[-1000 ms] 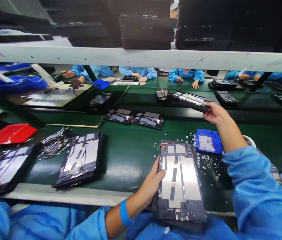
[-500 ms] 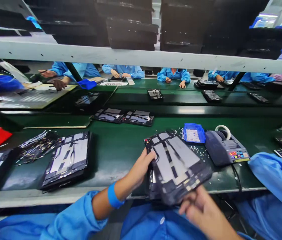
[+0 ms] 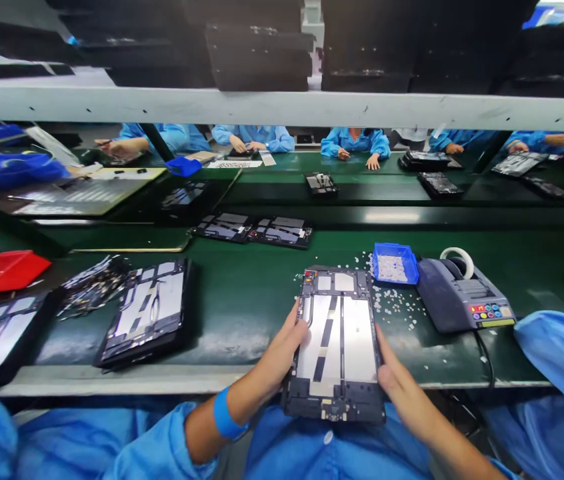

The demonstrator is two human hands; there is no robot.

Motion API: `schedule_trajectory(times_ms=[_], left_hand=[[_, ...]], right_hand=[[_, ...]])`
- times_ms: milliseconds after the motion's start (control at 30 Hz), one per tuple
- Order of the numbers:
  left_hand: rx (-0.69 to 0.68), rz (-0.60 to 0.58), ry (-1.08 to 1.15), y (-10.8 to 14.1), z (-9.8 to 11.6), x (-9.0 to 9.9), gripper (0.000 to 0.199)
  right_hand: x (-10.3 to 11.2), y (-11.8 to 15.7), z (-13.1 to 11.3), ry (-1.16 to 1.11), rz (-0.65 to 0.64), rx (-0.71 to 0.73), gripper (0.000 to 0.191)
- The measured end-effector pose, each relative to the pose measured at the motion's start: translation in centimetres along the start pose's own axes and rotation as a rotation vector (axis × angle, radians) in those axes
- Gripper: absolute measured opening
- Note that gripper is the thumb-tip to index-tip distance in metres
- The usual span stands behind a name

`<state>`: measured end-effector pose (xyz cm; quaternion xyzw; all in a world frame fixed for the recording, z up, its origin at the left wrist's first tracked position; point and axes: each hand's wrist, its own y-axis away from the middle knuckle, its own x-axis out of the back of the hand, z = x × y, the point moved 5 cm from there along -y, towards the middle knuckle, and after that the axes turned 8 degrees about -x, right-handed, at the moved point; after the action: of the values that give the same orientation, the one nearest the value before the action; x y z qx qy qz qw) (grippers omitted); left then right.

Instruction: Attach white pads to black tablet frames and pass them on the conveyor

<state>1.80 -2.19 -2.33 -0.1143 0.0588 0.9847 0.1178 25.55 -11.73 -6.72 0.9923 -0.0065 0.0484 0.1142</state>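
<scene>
An opened tablet with silver battery panels, dark ribbon strips and a black frame faces up in front of me, its long side pointing away. My left hand grips its left edge, thumb on top. On the opposite edge, my right hand has its thumb along the side, with the other fingers hidden underneath or behind. Whether more tablets lie directly below it I cannot tell. Beyond its right corner are a blue bin of small white pieces and several such pieces scattered on the green bench.
A tape dispenser stands at right, beside a co-worker's blue sleeve. Leftward are stacked tablets, a heap of thin strips and a red bin. Two tablets lie farther back. A shelf beam crosses overhead.
The tablet has turned from a tilted, slanted pose to nearly straight and flatter. My right hand has moved from its lower corner up to the right edge; my left hand keeps its hold.
</scene>
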Motion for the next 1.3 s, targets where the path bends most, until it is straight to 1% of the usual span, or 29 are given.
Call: schedule_trajectory(times_ms=[33,100,200,267,367,500,567,633,667,733,800,833,900,967,1033,1100,1133,1200,1233,1300], left_hand=[[0.013,-0.007,-0.011,0.4,0.0,-0.1,0.076],[0.047,-0.001,-0.043,0.7,0.2,-0.3,0.078],[0.084,0.022,-0.083,0.7,0.6,-0.5,0.078],[0.076,0.045,-0.084,0.7,1.1,-0.5,0.078],[0.059,0.077,-0.036,1.0,2.0,-0.6,0.081],[0.095,0.102,0.088,0.7,3.6,-0.8,0.102],[0.147,0.087,0.142,0.1,4.4,-1.2,0.108],[0.183,0.048,0.172,-0.6,5.3,-2.1,0.108],[0.180,0.029,0.177,-0.9,5.9,-2.6,0.107],[0.130,0.014,0.172,-1.6,7.3,-3.9,0.103],[0.070,-0.022,0.158,-2.3,8.7,-5.4,0.101],[0.043,-0.056,0.150,-2.6,9.4,-6.3,0.102],[-0.003,-0.151,0.139,-3.4,10.8,-8.3,0.110],[-0.056,-0.241,0.148,-4.2,11.9,-10.1,0.125],[-0.124,-0.295,0.173,-5.1,12.9,-11.4,0.132],[-0.162,-0.321,0.174,-5.7,13.3,-12.1,0.127],[-0.163,-0.328,0.161,-5.8,13.3,-12.2,0.122],[-0.137,-0.335,0.128,-6.0,12.8,-11.8,0.113],[-0.120,-0.338,0.120,-5.9,12.4,-11.4,0.109],[-0.102,-0.343,0.113,-5.8,11.5,-10.3,0.103]], right_hand=[[-0.8,-0.1,0.0,0.026,-0.048,-0.003,0.093],[-1.9,0.1,-0.5,0.055,-0.095,-0.007,0.099],[-2.3,0.9,-2.1,0.048,-0.119,-0.020,0.100],[-2.1,1.0,-3.5,0.009,-0.103,0.001,0.100],[-2.0,0.4,-5.5,-0.144,-0.082,0.023,0.104],[-2.1,-1.1,-7.6,-0.449,-0.207,-0.018,0.121],[-1.3,-1.7,-8.5,-0.495,-0.206,0.004,0.125],[-0.1,-1.8,-9.4,-0.494,-0.157,0.047,0.130],[0.5,-1.6,-9.7,-0.505,-0.143,0.066,0.133],[1.0,-0.9,-10.2,-0.539,-0.181,0.085,0.135],[1.2,0.1,-10.6,-0.590,-0.209,0.106,0.129],[1.5,0.5,-10.9,-0.617,-0.199,0.113,0.122],[2.4,1.1,-11.3,-0.684,-0.132,0.121,0.107],[4.2,1.3,-12.0,-0.757,-0.051,0.123,0.087],[7.1,1.3,-13.1,-0.796,0.038,0.145,0.059],[11.0,1.2,-14.7,-0.795,0.152,0.194,0.034],[13.2,1.2,-15.7,-0.783,0.219,0.228,0.026],[17.8,1.3,-18.0,-0.762,0.357,0.297,0.020],[20.1,1.3,-19.2,-0.758,0.423,0.324,0.019],[24.3,1.1,-22.0,-0.760,0.516,0.355,0.021]])
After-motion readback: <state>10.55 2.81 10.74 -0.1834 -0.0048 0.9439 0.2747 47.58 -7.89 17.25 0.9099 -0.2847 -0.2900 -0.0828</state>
